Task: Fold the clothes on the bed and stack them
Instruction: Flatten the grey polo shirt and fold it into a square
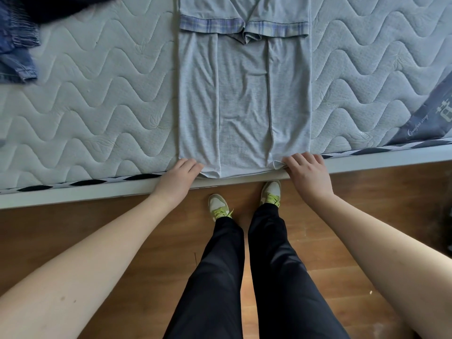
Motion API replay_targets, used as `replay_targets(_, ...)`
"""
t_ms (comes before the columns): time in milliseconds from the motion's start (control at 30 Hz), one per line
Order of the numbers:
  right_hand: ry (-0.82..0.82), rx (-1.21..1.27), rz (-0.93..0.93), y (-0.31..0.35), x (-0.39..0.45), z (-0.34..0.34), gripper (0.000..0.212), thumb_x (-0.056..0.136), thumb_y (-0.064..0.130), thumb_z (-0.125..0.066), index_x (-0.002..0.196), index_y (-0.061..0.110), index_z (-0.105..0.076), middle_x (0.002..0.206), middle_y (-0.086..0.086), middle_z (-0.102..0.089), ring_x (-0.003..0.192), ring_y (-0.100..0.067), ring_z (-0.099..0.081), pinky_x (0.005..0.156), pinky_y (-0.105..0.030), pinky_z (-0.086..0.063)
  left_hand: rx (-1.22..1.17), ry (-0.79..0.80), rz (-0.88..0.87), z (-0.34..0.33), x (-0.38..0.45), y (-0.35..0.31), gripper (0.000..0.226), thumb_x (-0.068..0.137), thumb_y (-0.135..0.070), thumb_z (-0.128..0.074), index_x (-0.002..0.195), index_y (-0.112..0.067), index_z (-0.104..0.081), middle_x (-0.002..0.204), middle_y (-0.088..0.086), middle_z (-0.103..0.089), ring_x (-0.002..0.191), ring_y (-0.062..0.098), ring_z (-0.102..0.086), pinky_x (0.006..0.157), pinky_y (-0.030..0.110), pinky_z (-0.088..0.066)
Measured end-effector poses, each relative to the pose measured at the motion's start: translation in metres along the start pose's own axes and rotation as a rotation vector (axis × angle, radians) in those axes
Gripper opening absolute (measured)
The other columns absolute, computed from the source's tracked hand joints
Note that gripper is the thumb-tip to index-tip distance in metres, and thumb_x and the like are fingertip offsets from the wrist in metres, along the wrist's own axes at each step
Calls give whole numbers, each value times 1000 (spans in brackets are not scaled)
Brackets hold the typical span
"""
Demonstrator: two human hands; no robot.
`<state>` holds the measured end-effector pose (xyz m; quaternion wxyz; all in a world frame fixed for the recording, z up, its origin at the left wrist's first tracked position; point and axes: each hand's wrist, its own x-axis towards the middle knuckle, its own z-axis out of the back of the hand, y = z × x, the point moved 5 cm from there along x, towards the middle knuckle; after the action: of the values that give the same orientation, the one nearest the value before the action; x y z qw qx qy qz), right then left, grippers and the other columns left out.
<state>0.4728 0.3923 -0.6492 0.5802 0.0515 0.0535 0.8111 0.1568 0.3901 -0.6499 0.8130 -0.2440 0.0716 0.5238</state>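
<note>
The grey shirt [244, 99] lies flat on the bed [102, 99], its long sides already turned in toward the middle so it makes one narrow strip, and the plaid-cuffed sleeves [242, 27] are laid across the upper part where they stay inside the strip. The hem sits right at the near edge of the mattress, close to me, so I can reach both lower corners without leaning. My left hand [179, 178] is at the left corner, fingers curled onto the cloth; my right hand [305, 171] is at the right corner, where a small lip of fabric bunches under my fingers. Whether each thumb is tucked beneath the hem I cannot tell, but both hands look to be taking hold of it. I judge one hand at each corner keeps the edge level for carrying the hem up toward the sleeves. Off at the far left of the bed, well apart, lie dark blue denim clothes [17, 45] waiting their turn
</note>
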Motion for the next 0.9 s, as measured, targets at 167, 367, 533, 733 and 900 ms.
replay_targets(167,11,23,25,7,-5,2,23,81,2,-74,101,12,-68,84,-3,-63,76,-30,-58,72,-39,-42,-21,-116,-44,10,-7,-4,43,72,11,-66,112,-2,-67,103,16,-62,99,37,-58,78,46,-56)
replay_targets(367,5,42,58,15,-1,7,19,79,7,-78,95,14,-71,83,-4,-61,73,-29,-57,74,-39,-43,184,-233,-41,21,0,-17,37,58,9,-79,87,-13,-72,81,10,-56,75,30,-57,67,38,-47)
replay_targets(533,23,138,117,14,2,20,22,74,4,-81,93,10,-72,96,-2,-72,89,-29,-66,79,-36,-46,243,-356,-177,34,5,-26,20,68,8,-72,77,-9,-69,88,8,-65,83,29,-63,85,40,-46)
replay_targets(733,50,169,138,21,9,66,43,61,-10,-81,98,11,-73,85,0,-74,79,-25,-70,75,-33,-50,37,-281,-153,68,-17,-28,51,55,22,-75,99,-5,-74,82,10,-72,70,26,-70,61,38,-58)
replay_targets(900,102,147,139,35,9,119,41,59,-7,-84,95,12,-76,82,-2,-75,72,-28,-70,67,-36,-54,49,-216,-168,116,-32,-50,54,49,18,-79,93,-13,-78,67,5,-66,58,24,-65,54,33,-54)
